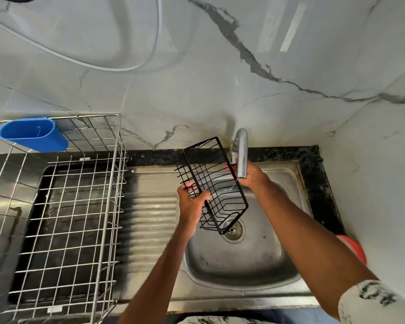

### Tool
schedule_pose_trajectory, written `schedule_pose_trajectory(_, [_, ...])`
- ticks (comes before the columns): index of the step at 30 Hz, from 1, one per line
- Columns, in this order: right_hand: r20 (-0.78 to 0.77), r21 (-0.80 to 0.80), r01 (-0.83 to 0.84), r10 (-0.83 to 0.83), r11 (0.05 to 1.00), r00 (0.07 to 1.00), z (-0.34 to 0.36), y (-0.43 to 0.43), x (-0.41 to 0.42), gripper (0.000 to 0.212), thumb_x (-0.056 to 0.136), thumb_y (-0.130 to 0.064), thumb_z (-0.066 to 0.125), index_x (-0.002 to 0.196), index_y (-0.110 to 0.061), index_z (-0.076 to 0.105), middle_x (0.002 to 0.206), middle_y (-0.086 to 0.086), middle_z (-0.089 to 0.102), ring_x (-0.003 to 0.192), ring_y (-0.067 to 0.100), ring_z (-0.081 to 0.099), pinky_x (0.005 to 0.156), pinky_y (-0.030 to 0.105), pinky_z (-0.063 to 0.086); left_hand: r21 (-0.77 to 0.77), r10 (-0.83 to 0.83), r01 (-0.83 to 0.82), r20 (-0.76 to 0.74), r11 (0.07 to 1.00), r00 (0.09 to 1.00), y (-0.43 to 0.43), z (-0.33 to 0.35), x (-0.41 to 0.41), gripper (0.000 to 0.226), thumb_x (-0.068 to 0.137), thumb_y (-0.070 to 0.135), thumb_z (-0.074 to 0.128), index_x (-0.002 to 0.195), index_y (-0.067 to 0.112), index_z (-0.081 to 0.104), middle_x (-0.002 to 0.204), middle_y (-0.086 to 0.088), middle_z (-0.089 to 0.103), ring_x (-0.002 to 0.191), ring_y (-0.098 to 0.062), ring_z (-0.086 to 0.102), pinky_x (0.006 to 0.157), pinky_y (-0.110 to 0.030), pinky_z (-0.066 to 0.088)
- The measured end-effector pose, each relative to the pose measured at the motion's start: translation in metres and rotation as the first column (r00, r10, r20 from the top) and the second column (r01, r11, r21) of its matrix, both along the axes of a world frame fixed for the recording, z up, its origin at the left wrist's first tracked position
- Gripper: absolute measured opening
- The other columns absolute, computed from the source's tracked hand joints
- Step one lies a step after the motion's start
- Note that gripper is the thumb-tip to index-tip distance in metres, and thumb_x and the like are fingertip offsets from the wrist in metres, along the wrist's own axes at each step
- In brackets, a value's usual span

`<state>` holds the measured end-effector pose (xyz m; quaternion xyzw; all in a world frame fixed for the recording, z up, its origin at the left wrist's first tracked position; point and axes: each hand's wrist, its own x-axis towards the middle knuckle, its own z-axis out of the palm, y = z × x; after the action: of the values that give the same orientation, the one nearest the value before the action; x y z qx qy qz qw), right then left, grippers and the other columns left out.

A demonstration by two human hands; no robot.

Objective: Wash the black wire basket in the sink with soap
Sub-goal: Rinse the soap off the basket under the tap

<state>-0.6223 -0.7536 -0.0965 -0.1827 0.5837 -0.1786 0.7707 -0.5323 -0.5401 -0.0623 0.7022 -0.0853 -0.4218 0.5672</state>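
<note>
At frame centre, the left hand (191, 204) clamps the black wire basket (212, 186), its long axis slanting lower right above the sink (234, 267), while the tap (241, 155) hides the right hand's (254, 180) grip.

Basket (212, 185): black, on my feed.
Cup (33, 135): blue.
Wall (197, 90): white marble, grey veins.
Sleeve (369, 300): white, black print.

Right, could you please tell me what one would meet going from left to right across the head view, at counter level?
Silver wire dish rack → ribbed stainless-steel draining board → black wire basket held over the sink → red round object at the counter's right edge.
</note>
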Motion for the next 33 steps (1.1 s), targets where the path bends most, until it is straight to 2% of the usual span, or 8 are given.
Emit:
schedule_pose_trajectory(5, [0.09,-0.056,-0.004,0.009,0.998,0.996,0.005,0.003,-0.008,0.02,0.1,-0.006,0.055,0.115,0.006,0.059,0.112,0.03,0.064,0.105,0.038,0.067,0.07,0.041,0.064,-0.026,-0.022,0.025,0.115,0.999,0.993,0.001,-0.005,-0.001,0.07,0.058,0.035,0.079,0.115,0.024,0.04,0.11,-0.009,0.055,0.099,-0.02,0.056,0.094,-0.045,0.053])
schedule_pose_trajectory(7, [-0.098,-0.21,-0.217,0.2,0.953,0.975,0.004,0.007,-0.013,0.023,0.097,-0.013,0.061,0.113,0.004,0.062,0.111,0.026,0.065,0.098,0.034,0.068,0.081,0.042,0.06,-0.028,-0.017,0.021,0.153,0.999,0.988,0.0,-0.003,-0.001,0.075,0.058,0.036,0.081,0.117,0.022,0.037,0.114,-0.011,0.053,0.102,-0.021,0.054,0.095,-0.045,0.052])
schedule_pose_trajectory(10, [-0.41,-0.319,-0.522,0.381,0.791,0.828,0.005,0.024,-0.021,0.033,0.093,-0.031,0.063,0.114,-0.006,0.066,0.11,0.018,0.071,0.105,0.036,0.069,0.095,0.047,0.054,-0.047,0.003,0.006,0.198,0.999,0.98,-0.005,-0.001,-0.002,0.082,0.06,0.038,0.084,0.121,0.018,0.033,0.122,-0.017,0.049,0.108,-0.022,0.05,0.102,-0.05,0.051])
schedule_pose_trajectory(13, [-0.445,-0.305,-0.634,0.483,0.71,0.754,-0.003,0.038,-0.036,0.024,0.1,-0.025,0.062,0.117,-0.009,0.066,0.114,0.016,0.073,0.111,0.035,0.068,0.103,0.051,0.052,-0.064,0.038,-0.025,0.211,0.998,0.977,-0.01,-0.002,-0.004,0.083,0.063,0.041,0.091,0.12,0.023,0.033,0.125,-0.016,0.05,0.113,-0.028,0.054,0.104,-0.049,0.051])
schedule_pose_trajectory(20, [-0.118,-0.247,-0.269,0.247,0.931,0.962,-0.009,0.052,-0.049,0.019,0.096,0.004,0.059,0.113,0.011,0.061,0.106,0.025,0.071,0.083,0.028,0.074,0.067,0.028,0.063,-0.109,-0.01,0.043,0.282,0.993,0.959,-0.006,0.006,-0.02,0.097,0.058,0.044,0.095,0.13,0.015,0.035,0.121,0.001,0.049,0.11,-0.011,0.052,0.099,-0.015,0.046])
schedule_pose_trajectory(24, [-0.132,-0.281,-0.198,0.167,0.939,0.977,-0.006,0.044,-0.045,0.014,0.094,0.005,0.062,0.106,0.011,0.064,0.085,0.018,0.076,0.073,0.025,0.077,0.064,0.027,0.062,-0.071,-0.085,0.118,0.36,0.99,0.929,-0.004,0.012,-0.021,0.111,0.051,0.059,0.091,0.134,0.012,0.035,0.127,-0.005,0.048,0.114,-0.018,0.053,0.104,-0.026,0.048])
schedule_pose_trajectory(29, [-0.129,-0.289,-0.154,0.121,0.945,0.984,-0.009,0.035,-0.048,0.013,0.094,0.003,0.064,0.104,0.01,0.064,0.095,0.025,0.074,0.077,0.028,0.077,0.066,0.03,0.063,0.009,-0.163,0.169,0.33,0.986,0.93,-0.005,0.011,-0.023,0.126,0.053,0.063,0.094,0.147,0.011,0.028,0.143,-0.002,0.046,0.132,-0.022,0.049,0.111,-0.03,0.04])
schedule_pose_trajectory(33, [-0.17,-0.301,-0.177,0.13,0.937,0.977,-0.012,0.033,-0.056,0.011,0.095,0.002,0.063,0.104,0.008,0.065,0.097,0.025,0.074,0.083,0.031,0.076,0.067,0.03,0.063,0.007,-0.159,0.165,0.317,0.986,0.935,-0.005,0.012,-0.026,0.112,0.052,0.064,0.092,0.138,0.022,0.034,0.132,0.006,0.048,0.125,-0.019,0.052,0.104,-0.027,0.041])
